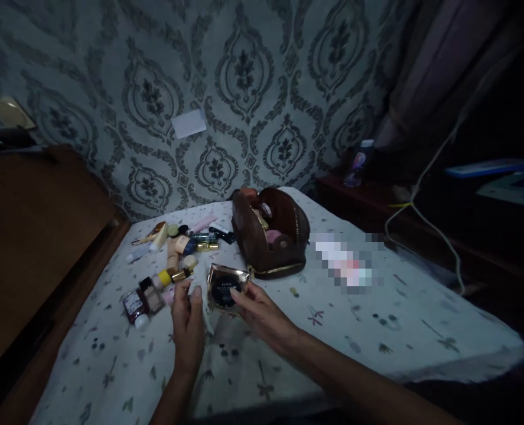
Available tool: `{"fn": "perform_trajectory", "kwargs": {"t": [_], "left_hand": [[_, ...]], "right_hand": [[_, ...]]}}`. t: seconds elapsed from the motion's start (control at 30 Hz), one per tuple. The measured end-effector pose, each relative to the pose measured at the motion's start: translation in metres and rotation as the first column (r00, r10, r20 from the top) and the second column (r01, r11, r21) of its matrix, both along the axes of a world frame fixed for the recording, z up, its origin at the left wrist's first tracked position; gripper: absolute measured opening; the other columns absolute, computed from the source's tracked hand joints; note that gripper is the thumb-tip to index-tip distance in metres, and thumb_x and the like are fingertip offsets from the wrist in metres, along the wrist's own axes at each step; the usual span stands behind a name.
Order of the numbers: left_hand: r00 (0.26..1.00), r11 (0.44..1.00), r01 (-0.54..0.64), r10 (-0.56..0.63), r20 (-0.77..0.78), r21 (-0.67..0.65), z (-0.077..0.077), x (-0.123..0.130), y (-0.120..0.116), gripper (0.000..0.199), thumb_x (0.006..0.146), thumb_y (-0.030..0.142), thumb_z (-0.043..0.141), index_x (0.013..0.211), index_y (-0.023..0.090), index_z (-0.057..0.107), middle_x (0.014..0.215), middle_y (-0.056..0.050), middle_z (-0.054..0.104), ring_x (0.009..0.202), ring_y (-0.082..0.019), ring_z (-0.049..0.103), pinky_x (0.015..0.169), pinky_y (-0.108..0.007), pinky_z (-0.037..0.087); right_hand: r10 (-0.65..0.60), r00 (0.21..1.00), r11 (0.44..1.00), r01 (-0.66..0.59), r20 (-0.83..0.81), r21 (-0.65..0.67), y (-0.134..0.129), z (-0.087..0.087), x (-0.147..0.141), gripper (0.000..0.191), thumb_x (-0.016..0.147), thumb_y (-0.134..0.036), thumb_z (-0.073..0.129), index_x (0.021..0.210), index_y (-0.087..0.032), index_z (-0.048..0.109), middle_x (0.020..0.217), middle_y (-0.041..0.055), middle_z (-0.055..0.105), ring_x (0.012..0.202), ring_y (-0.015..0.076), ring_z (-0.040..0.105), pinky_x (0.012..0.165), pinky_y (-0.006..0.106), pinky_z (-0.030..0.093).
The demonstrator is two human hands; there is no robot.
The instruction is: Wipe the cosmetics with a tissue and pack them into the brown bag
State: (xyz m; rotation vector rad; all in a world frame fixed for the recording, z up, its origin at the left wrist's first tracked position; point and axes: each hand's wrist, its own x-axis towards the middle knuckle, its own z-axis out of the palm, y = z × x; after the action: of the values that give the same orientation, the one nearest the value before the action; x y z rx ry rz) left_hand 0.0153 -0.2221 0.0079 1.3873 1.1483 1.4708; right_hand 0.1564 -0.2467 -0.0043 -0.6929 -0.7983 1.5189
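My right hand [262,310] grips a gold-edged compact [224,288] with a round black centre, thumb across its face. Just to its left, my left hand [187,319] is closed, thumb against the fingers, on a white tissue or cloth [207,310] that hangs beside the compact. Behind both hands stands an unzipped brown cosmetic bag [266,257] with several items inside, among them something pink [274,236]. Cosmetics lie to the left: a dark red bottle [134,307] with a white cap, a black-capped bottle [152,295] and a yellow-capped item [163,277].
Under everything lies a white patterned cloth [310,360]. More tubes and bottles, including a blue-capped bottle [184,244], are heaped left of the bag. A blurred-out patch [344,260] is at its right. A clear bottle [358,165] stands on a dark ledge near a pale cable [439,242].
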Motion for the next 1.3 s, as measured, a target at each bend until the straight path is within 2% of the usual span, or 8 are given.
{"fn": "perform_trajectory", "kwargs": {"t": [0.13,0.23,0.33,0.43,0.57,0.83,1.03,1.3], "left_hand": [[0.983,0.981,0.175,-0.168,0.074,-0.089,0.003,0.02,-0.002,0.034,0.09,0.051,0.055,0.103,0.02,0.056,0.089,-0.002,0.062,0.077,-0.016,0.058,0.07,-0.025,0.047],[0.951,0.948,0.297,-0.305,-0.051,-0.116,0.009,0.028,-0.003,0.031,0.089,0.05,0.057,0.097,0.02,0.057,0.078,0.001,0.056,0.067,-0.012,0.051,0.064,-0.022,0.043],[0.899,0.924,0.369,-0.383,-0.214,-0.102,0.015,0.025,0.001,0.028,0.09,0.047,0.056,0.091,0.02,0.059,0.075,0.002,0.052,0.065,-0.012,0.047,0.06,-0.021,0.039],[0.86,0.914,0.397,-0.402,-0.314,-0.083,0.014,0.017,0.009,0.028,0.091,0.046,0.053,0.09,0.02,0.059,0.079,0.0,0.055,0.068,-0.014,0.048,0.063,-0.023,0.04],[0.793,0.885,0.446,-0.459,-0.4,-0.13,-0.002,0.005,0.021,0.029,0.092,0.047,0.05,0.092,0.02,0.06,0.073,0.001,0.054,0.063,-0.014,0.047,0.061,-0.024,0.037],[0.573,0.725,0.654,-0.66,-0.486,-0.214,-0.038,-0.002,0.028,0.029,0.096,0.043,0.045,0.097,0.019,0.061,0.08,-0.002,0.061,0.073,-0.016,0.054,0.068,-0.025,0.039],[0.646,0.761,0.625,-0.63,-0.431,-0.175,-0.054,0.002,0.025,0.03,0.094,0.046,0.048,0.092,0.02,0.063,0.08,-0.002,0.062,0.072,-0.016,0.053,0.069,-0.025,0.039],[0.609,0.724,0.641,-0.682,-0.404,-0.255,-0.054,-0.004,0.028,0.031,0.093,0.048,0.05,0.097,0.021,0.065,0.088,-0.003,0.066,0.08,-0.018,0.057,0.075,-0.025,0.042]], "right_hand": [[-0.224,0.969,0.97,0.211,0.101,0.118,0.01,0.027,0.032,0.042,0.079,-0.053,0.07,0.106,-0.023,0.062,0.102,0.0029,0.067,0.09,0.0178,0.063,0.075,0.03,0.052],[-0.438,0.831,0.887,0.336,0.342,0.318,0.023,0.067,0.078,0.043,0.082,-0.053,0.065,0.11,-0.022,0.061,0.101,0.0033,0.067,0.089,0.0189,0.062,0.076,0.032,0.051],[-0.624,0.326,0.781,0.262,0.71,0.567,0.042,0.116,0.127,0.033,0.083,-0.045,0.063,0.101,-0.017,0.063,0.089,0.004,0.067,0.08,0.0185,0.06,0.071,0.029,0.046],[-0.518,-0.24,0.824,0.12,0.821,0.554,0.067,0.152,0.155,0.026,0.084,-0.037,0.058,0.1,-0.016,0.061,0.081,0.0045,0.066,0.073,0.0195,0.059,0.063,0.028,0.038],[-0.29,-0.603,0.925,0.024,0.744,0.38,0.099,0.163,0.157,0.036,0.088,-0.036,0.052,0.119,-0.016,0.053,0.094,0.0104,0.07,0.084,0.0242,0.063,0.064,0.028,0.036],[-0.116,-0.765,0.986,-0.013,0.634,0.165,0.135,0.137,0.148,0.038,0.089,-0.027,0.049,0.124,-0.014,0.054,0.11,0.019,0.069,0.102,0.0329,0.066,0.078,0.036,0.047],[-0.054,-0.753,0.998,-0.018,0.656,0.061,0.156,0.116,0.151,0.033,0.088,-0.019,0.052,0.117,-0.007,0.062,0.11,0.0241,0.069,0.104,0.0315,0.067,0.085,0.036,0.049],[0.008,-0.731,0.999,-0.03,0.683,-0.045,0.18,0.097,0.158,0.032,0.083,-0.014,0.06,0.113,-0.006,0.067,0.11,0.0232,0.07,0.103,0.0291,0.068,0.085,0.032,0.051]]}}
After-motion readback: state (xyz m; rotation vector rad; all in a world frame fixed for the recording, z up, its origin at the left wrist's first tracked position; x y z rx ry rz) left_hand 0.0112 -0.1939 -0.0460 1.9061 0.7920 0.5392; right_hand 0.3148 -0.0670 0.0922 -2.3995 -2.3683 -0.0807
